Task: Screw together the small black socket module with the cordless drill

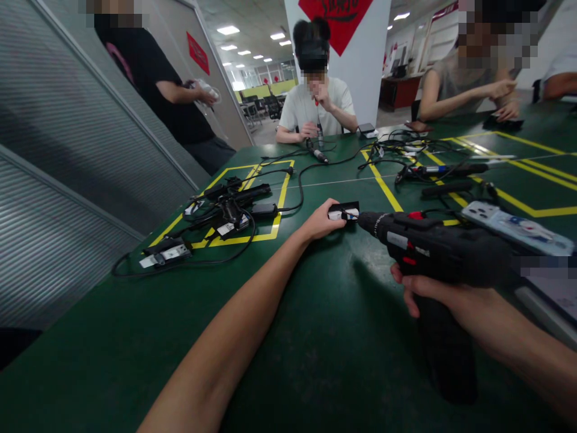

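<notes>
My left hand (pixel 321 221) reaches across the green table (pixel 288 337) and grips a small black box with a white label (pixel 344 212), fingers closed on its near end. My right hand (pixel 444 297) is wrapped round the handle of a black electric screwdriver (pixel 428 246) with red marks. The screwdriver lies level, and its tip touches the right end of the small box.
A pile of black adapters and cables (pixel 225 210) lies inside a yellow-taped square at the left. A phone (pixel 514 225) rests at the right. More tools and cables (pixel 433 171) lie further back. Three other people (pixel 315 102) sit or stand at the far side.
</notes>
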`<state>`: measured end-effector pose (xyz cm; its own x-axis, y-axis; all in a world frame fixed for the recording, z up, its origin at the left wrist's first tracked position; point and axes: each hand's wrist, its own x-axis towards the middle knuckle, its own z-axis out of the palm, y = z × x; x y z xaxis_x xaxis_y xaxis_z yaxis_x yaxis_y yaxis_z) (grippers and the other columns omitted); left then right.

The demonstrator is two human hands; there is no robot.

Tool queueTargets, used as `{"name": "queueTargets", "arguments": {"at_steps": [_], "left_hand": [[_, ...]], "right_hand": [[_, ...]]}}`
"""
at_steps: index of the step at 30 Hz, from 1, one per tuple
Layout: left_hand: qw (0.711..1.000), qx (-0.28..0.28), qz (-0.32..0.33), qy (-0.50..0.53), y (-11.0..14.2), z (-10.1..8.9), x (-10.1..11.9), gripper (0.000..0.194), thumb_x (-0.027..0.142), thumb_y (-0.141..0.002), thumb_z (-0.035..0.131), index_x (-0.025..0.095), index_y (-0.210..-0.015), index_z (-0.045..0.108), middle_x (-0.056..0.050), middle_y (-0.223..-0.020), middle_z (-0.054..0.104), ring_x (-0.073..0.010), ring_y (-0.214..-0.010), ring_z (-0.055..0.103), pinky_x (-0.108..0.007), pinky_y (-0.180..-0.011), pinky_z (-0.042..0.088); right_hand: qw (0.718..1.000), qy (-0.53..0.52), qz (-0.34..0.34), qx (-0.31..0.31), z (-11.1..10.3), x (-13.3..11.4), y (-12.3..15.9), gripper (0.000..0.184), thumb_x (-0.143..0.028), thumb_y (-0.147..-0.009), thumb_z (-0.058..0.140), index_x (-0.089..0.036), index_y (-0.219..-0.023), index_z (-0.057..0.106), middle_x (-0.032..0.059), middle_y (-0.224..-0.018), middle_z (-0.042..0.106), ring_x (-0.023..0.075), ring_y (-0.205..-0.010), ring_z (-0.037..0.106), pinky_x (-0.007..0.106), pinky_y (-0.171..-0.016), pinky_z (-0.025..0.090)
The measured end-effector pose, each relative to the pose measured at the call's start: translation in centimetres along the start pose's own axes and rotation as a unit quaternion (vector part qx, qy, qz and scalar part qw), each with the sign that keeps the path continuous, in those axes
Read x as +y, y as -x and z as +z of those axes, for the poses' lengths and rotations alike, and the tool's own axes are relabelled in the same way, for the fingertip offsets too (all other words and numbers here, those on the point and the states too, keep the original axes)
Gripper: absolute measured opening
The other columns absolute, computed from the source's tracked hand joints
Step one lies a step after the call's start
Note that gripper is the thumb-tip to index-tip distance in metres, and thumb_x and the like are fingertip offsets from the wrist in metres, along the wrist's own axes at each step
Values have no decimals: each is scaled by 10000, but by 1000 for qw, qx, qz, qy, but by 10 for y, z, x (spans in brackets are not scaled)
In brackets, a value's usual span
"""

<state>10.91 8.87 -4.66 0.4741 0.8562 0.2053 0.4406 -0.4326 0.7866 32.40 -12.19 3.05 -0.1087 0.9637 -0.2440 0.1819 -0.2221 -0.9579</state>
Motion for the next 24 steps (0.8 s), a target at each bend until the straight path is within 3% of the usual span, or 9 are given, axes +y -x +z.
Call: {"name": "queueTargets", "arguments": {"at_steps": [7,15,24], "left_hand": [[1000,5,5,5,0,1,-2,420,282,-681,631,161,-1063,503,6,-871,549,-115,-753,502,-222,-679,406],[1000,4,1,-7,1,0,-1,426,284,-680,624,161,-1068,499,-1,-892,557,-121,-768,513,-229,-697,412],[1000,1,-6,-17,0,0,1,448,303,-678,618,164,-1085,490,-4,-911,555,-128,-791,515,-237,-716,419]], "right_hand": [[1000,1,2,-16,-1,2,-2,187,-431,-827,610,-252,-865,646,-58,-582,641,159,-608,568,308,-608,360],[1000,1,9,2,-3,5,-1,207,-456,-795,632,-260,-846,677,-51,-570,653,181,-634,582,329,-648,376],[1000,-5,19,-23,-1,-1,2,163,-407,-844,592,-259,-862,658,-55,-591,642,168,-641,565,324,-658,359]]}}
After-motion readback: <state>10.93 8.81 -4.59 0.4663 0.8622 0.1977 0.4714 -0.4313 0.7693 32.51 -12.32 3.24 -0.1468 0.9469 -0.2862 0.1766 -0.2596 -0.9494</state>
